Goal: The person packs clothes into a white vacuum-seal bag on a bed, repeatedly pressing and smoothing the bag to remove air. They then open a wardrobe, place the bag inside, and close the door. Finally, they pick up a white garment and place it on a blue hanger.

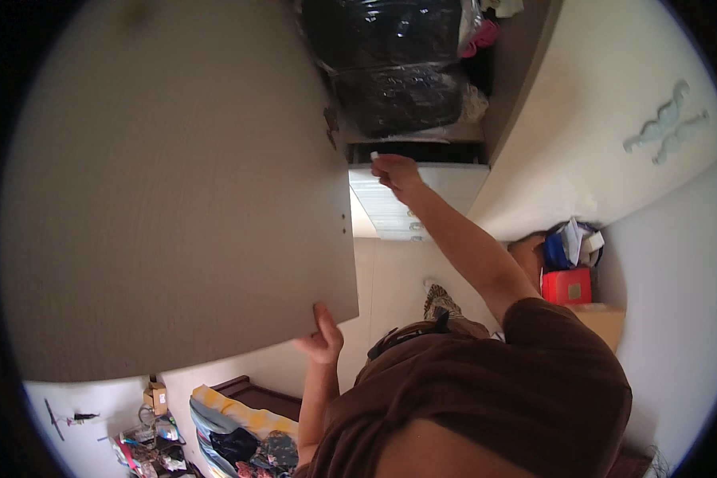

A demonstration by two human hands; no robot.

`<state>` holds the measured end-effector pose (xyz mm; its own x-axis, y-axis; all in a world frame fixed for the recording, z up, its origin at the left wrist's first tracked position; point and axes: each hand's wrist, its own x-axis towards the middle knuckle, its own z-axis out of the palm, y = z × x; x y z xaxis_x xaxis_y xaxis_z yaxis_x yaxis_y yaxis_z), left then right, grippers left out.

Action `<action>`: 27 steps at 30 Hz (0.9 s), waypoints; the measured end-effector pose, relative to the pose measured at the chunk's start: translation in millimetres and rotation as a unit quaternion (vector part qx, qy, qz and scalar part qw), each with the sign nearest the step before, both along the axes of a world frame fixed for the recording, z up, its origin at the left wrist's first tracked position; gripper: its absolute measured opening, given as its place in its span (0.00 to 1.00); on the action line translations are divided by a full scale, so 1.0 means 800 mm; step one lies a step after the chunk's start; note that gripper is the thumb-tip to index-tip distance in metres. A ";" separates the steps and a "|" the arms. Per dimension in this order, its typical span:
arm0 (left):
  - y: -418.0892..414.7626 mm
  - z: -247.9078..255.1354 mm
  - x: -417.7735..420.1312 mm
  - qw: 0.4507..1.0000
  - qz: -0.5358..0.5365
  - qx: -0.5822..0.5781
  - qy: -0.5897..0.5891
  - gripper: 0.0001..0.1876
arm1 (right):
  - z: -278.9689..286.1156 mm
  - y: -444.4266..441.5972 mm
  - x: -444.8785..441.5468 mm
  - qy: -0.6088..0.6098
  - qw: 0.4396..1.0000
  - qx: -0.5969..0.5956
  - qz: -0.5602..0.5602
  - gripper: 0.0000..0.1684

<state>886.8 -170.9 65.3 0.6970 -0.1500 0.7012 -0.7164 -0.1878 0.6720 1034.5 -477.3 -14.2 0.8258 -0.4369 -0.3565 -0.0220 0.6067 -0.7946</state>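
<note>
A large wooden wardrobe door [185,209] fills the left of the view. My left hand [322,337] grips its lower edge, thumb on the face towards me, the other fingers mostly hidden behind it. My right hand [397,173] is at the wardrobe's upper drawer [448,179], its fingers closed on a small white object [374,155], too small to identify. The drawer stands slightly pulled out, with a dark gap above its front. Above it, black plastic-wrapped bundles [400,98] fill the shelf, with a pink cloth [483,37] beside them.
At right is another wardrobe door with ornate handles [663,122]. Below it stand a red box [567,285], a blue bag [554,250] and a cardboard box [600,322]. A bed with yellow and blue bedding [245,412] and a cluttered heap [149,448] lie at lower left.
</note>
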 end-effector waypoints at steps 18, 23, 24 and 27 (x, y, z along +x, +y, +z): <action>0.059 -0.108 -0.058 0.900 0.317 0.289 -0.075 0.18 | -0.173 -0.029 0.270 0.288 0.949 0.025 -0.123 0.09; 0.103 -0.109 -0.057 0.725 0.386 0.487 -0.296 0.19 | -0.115 0.034 0.278 0.361 0.926 -0.007 -0.109 0.21; 0.107 -0.103 -0.057 0.653 0.399 0.540 -0.352 0.20 | -0.078 0.041 0.258 0.353 0.931 -0.001 -0.093 0.25; 0.060 -0.031 -0.050 0.360 0.413 0.690 -0.473 0.19 | -0.098 0.007 0.271 0.375 0.913 0.057 -0.149 0.25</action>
